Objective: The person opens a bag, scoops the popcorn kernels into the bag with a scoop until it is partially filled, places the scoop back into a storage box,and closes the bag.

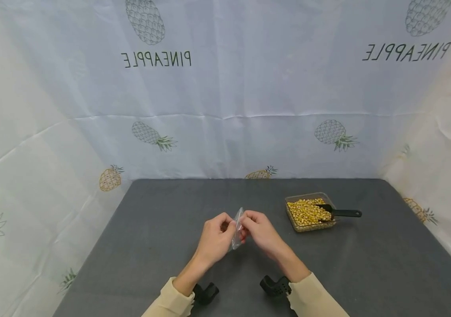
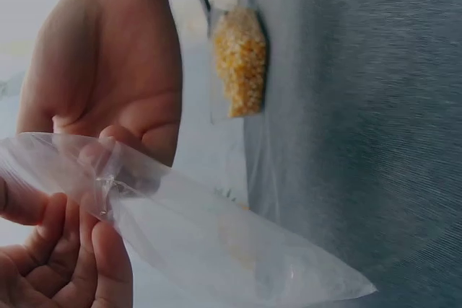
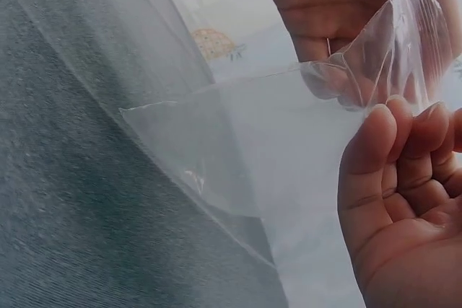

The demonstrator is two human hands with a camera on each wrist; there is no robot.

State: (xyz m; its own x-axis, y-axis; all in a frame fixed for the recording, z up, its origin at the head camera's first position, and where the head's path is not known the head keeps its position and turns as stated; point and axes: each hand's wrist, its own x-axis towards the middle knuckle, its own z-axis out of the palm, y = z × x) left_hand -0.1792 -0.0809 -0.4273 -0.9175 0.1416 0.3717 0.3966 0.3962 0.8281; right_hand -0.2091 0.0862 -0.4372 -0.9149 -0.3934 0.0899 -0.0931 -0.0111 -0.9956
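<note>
1. Evidently, both of my hands share one clear plastic bag (image 1: 236,233): it sits between them, raised above the worktop (image 1: 170,229).
2. My left grip (image 1: 214,237) pinches one side of the film between thumb and fingers; my right grip (image 1: 263,231) pinches the other side, just across from it. I judge that facing pinches suit such thin, limp film, which would fold if held from one side only.
3. I see nothing inside the bag; whether its mouth is parted, I cannot tell.
4. Beyond my right grip and to its right, well apart, a clear container (image 1: 306,228) rests on the worktop, holding yellow corn kernels (image 1: 304,212).
5. A black scoop (image 1: 346,213) lies with its head among the kernels, its handle jutting over the rim away from my right grip, probably to leave it easy to grasp.
</note>
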